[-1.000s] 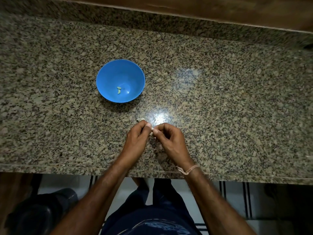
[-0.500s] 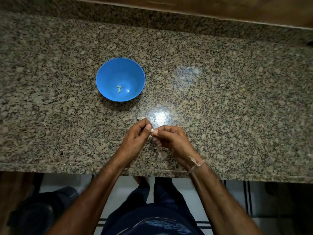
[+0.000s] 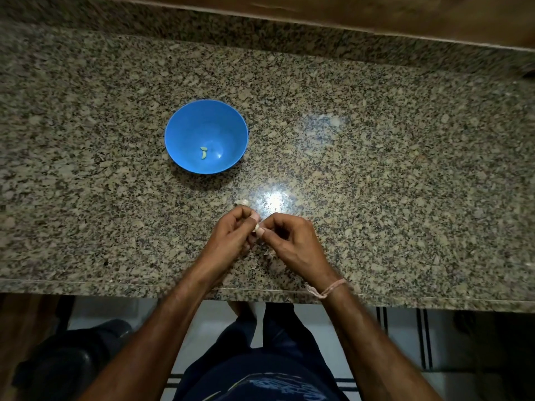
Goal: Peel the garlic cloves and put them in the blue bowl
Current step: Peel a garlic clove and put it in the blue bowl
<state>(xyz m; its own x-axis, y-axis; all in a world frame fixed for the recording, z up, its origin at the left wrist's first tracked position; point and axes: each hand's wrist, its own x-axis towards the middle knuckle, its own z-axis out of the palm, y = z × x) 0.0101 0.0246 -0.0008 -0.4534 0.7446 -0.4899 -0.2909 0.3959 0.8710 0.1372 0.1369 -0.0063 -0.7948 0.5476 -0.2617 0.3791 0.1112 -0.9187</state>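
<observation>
Mid-frame, thumbs and forefingers of both hands pinch one small garlic clove (image 3: 256, 227), mostly hidden behind the fingertips; left hand (image 3: 228, 237) and right hand (image 3: 292, 241) meet tip to tip, other fingers curled, over the granite counter (image 3: 405, 183); a pale scrap (image 3: 242, 202), clove or skin I cannot tell, lies just beyond the left hand; further up-left sits the blue bowl (image 3: 182, 131), two peeled cloves (image 3: 203, 153) inside.

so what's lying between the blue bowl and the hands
In the head view, one small pale piece, clove or skin, lies on the granite counter just beyond the left hand; the rest up to the blue bowl is bare.
</observation>
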